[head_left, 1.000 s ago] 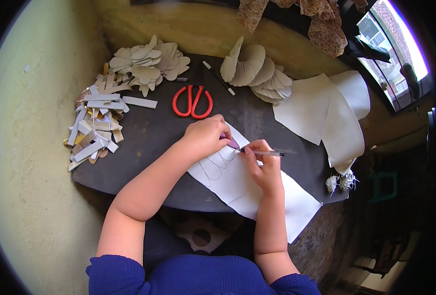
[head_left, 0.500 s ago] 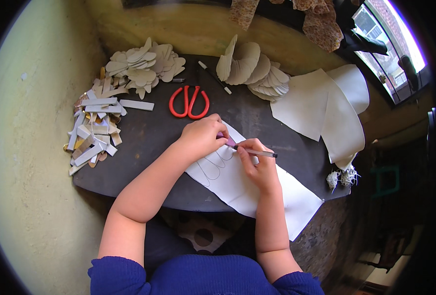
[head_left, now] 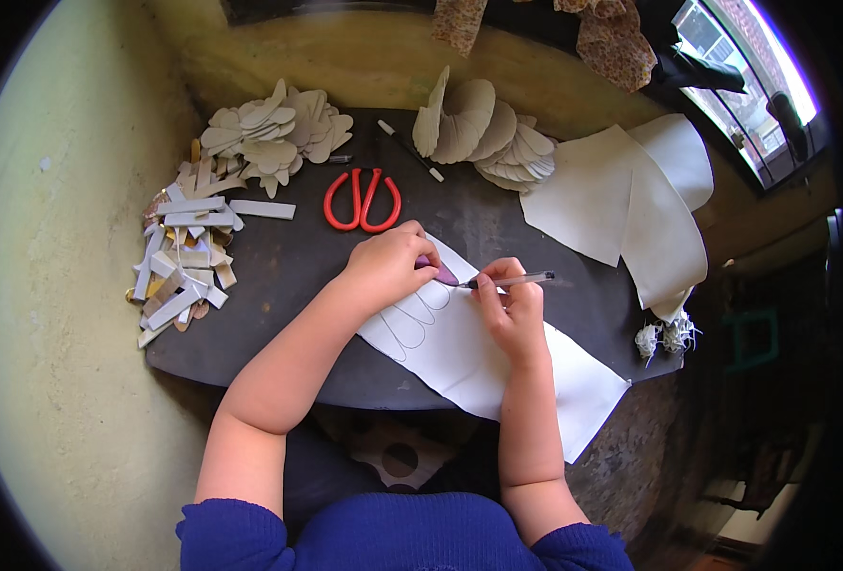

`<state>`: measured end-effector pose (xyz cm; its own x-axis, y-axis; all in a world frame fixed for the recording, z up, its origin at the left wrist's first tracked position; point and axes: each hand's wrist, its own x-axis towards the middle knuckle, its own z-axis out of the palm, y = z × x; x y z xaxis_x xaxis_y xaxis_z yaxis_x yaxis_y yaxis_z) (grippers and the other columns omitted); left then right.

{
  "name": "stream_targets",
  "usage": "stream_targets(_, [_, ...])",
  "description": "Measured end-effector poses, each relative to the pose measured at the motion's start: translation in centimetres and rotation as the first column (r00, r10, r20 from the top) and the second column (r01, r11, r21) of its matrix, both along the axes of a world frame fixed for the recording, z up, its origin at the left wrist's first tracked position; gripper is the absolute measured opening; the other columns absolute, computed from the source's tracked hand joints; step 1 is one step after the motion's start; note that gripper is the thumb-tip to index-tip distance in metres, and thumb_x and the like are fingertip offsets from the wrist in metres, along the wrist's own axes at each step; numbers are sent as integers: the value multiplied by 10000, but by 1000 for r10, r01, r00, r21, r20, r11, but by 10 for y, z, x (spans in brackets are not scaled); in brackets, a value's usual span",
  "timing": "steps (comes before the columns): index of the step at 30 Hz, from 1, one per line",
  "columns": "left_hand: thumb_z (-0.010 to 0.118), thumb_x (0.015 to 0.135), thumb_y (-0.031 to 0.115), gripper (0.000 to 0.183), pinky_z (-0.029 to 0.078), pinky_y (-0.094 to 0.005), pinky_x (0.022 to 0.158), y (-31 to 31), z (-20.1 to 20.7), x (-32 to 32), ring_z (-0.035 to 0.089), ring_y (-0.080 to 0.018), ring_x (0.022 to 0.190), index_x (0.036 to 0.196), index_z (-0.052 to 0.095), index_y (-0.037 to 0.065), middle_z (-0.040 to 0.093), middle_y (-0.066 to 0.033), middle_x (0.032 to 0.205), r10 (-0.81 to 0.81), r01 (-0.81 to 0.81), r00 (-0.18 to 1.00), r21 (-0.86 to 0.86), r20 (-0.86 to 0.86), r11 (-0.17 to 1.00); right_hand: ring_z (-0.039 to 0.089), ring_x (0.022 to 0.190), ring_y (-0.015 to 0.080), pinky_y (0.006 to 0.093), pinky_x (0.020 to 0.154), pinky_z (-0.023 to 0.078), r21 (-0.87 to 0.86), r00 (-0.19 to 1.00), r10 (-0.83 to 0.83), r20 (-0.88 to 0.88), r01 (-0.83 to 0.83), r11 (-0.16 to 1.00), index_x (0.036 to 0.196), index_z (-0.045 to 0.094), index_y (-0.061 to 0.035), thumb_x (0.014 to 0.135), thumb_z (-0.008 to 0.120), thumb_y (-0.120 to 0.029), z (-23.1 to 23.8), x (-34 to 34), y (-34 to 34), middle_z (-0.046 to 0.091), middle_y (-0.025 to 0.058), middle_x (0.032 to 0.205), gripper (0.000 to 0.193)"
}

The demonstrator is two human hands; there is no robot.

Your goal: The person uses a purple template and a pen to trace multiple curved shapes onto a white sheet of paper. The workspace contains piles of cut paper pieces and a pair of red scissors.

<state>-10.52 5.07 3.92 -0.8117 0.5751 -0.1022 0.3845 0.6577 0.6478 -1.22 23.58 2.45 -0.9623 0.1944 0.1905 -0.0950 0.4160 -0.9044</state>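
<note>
A white sheet [head_left: 483, 366] of leather-like material lies slantwise across the table's near edge, with several rounded outlines drawn on it in thin dark line. My left hand [head_left: 388, 266] is closed on a small purple template [head_left: 446, 277], thumb and fingers pressing it against the sheet; part of it hides under the fingers. In a writing grip, my right hand [head_left: 517, 314] holds a clear-barrelled pen [head_left: 528, 278], its dark tip at the template's pointed right end. Red-handled scissors [head_left: 362, 201] rest just beyond my left hand.
On the dark table [head_left: 279, 295], strip offcuts [head_left: 184, 257] pile at left. Behind are rounded cut pieces [head_left: 279, 133], a marker [head_left: 410, 150] and a fanned stack of pale pieces [head_left: 483, 128]. Larger white sheets [head_left: 621, 195] and shredded white tufts [head_left: 664, 338] lie at right.
My right hand has shifted slightly right, and the pen has tilted so its back end points a little upward. The left hand stays on the template.
</note>
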Motion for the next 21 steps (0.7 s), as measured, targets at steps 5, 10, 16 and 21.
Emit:
stream_targets(5, [685,830,242,174,509,-354,834,-1,1,-1,639,-230,950,957,745,140,609,-37,1063,-14,14,1000,0,4,1000,680,802,196,322,704,565,-38,1000,-15,-23,15,999,944,582,22,892,638,-31,-4,0,1,671,114,835,92])
stream_targets(10, [659,857,212,161,503,-357,854,-2,3,-1,635,-233,976,977,744,148,606,-36,1088,-18,18,999,1,27,1000,688,824,235,320,741,526,94,984,145,-107,-135,986,964,597,-6,882,667,-41,-1,1,-5,683,124,860,113])
stream_targets(16, [648,863,203,156,505,-357,850,-3,2,-2,637,-230,973,970,748,151,609,-32,1086,-22,22,999,3,35,1000,693,788,260,314,720,526,149,974,181,-135,-160,976,967,618,-17,867,683,-23,2,0,-10,692,137,873,119])
stream_targets(21, [645,860,202,155,506,-358,848,-3,0,-2,637,-230,968,964,750,153,609,-34,1081,-22,22,1000,9,18,1000,694,774,264,316,708,530,160,969,190,-161,-164,973,946,630,-20,851,698,-21,-1,-2,-11,694,131,854,117])
